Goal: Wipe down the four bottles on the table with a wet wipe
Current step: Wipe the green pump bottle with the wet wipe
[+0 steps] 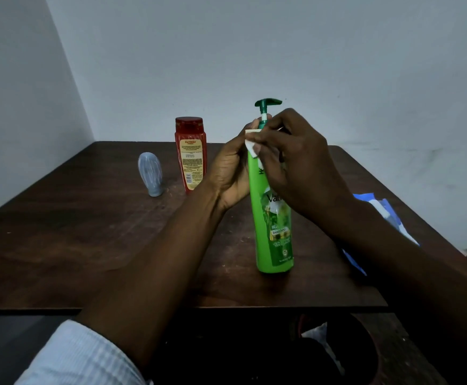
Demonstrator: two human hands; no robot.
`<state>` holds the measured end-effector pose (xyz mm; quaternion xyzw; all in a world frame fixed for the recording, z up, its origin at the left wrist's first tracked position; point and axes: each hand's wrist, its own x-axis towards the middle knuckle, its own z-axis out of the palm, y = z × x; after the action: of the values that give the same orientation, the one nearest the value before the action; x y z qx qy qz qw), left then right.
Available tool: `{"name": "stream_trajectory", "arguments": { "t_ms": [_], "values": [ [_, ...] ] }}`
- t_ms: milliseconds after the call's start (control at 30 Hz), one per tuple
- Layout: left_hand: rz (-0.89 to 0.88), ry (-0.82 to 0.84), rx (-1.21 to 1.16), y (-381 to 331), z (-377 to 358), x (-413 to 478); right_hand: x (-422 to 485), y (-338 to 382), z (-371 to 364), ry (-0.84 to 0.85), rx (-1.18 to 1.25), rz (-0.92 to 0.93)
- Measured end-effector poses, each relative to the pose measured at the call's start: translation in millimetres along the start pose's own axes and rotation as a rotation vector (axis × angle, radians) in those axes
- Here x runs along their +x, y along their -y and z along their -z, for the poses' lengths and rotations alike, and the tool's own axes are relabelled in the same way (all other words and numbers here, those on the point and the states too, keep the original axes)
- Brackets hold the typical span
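A tall green pump bottle (274, 232) stands upright near the middle of the dark wooden table (88, 232). My left hand (231, 173) grips the bottle's upper part from the left. My right hand (296, 165) pinches a folded white wet wipe (251, 147) against the bottle's shoulder, just below the dark green pump. Farther back stands a red bottle (190, 155) with a yellow label. To its left a small grey-blue bottle (150, 173) stands on its cap. A fourth bottle is not visible.
A blue and white wipe packet (385, 212) lies at the table's right edge, partly behind my right forearm. Pale walls meet in a corner behind the table. Below the front edge, a dark bin (346, 354) holds something white.
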<state>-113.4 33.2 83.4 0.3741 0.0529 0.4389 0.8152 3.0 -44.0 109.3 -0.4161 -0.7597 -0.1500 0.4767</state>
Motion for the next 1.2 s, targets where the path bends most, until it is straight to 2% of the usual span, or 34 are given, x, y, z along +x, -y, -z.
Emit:
{"name": "stream_trajectory", "arguments": {
  "t_ms": [167,333,633,767,1000,1100,1200],
  "values": [
    [-0.02,-0.002,0.006,7,6,-1,2,-3,0,0.081,0.003,-0.039],
    [-0.009,0.011,-0.003,8,8,1,2,-6,2,0.076,0.003,-0.033],
    [-0.028,0.057,-0.019,1,1,5,-9,-21,10,-0.071,0.03,-0.082],
    [-0.057,0.047,0.035,-1,4,5,-14,-29,9,-0.107,0.094,-0.216],
    [-0.079,0.02,0.056,-2,3,5,-5,-28,11,-0.067,0.256,-0.43],
    [-0.081,0.034,0.052,-1,4,5,-3,-33,9,-0.026,0.242,-0.471],
    [-0.091,0.014,0.065,-2,4,6,-10,-36,6,-0.066,0.312,-0.476]
  ]
}}
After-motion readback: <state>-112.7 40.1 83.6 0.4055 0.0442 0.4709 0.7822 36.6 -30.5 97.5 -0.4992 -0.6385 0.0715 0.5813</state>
